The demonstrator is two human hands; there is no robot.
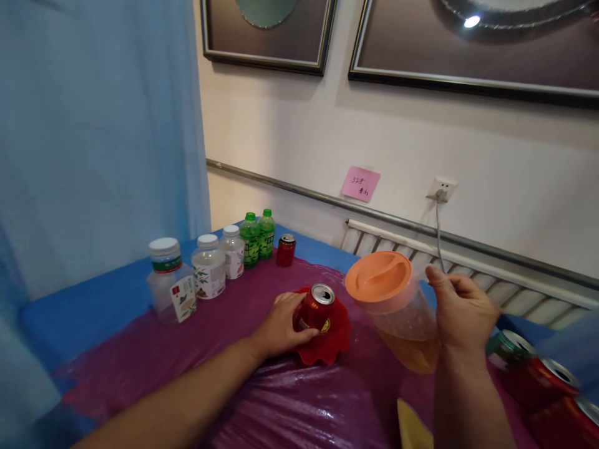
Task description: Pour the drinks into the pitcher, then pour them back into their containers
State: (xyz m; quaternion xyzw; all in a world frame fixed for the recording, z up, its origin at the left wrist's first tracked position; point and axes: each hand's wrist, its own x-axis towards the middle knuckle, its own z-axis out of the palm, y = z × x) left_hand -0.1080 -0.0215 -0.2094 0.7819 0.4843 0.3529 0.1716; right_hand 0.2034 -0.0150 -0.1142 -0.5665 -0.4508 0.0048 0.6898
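Observation:
My left hand [282, 326] is wrapped round a red drink can [318, 308], whose top is opened. The can is upright over a red scalloped dish [337, 330]; whether it touches the dish I cannot tell. To the right, my right hand [465, 307] grips a clear plastic pitcher [397, 330] by its handle side. An orange lid [380, 277] covers the pitcher, and amber liquid fills its lower part. The pitcher tilts to the left, its lid close to the can. No stream of liquid shows.
Clear jars with white lids [209, 267], green bottles [251, 240] and another red can [286, 251] line the back left. Several opened cans [543, 380] stand at the right. Purple plastic sheeting [224, 386] covers the blue table [60, 318]. A yellow cloth-like piece [412, 427] lies in front.

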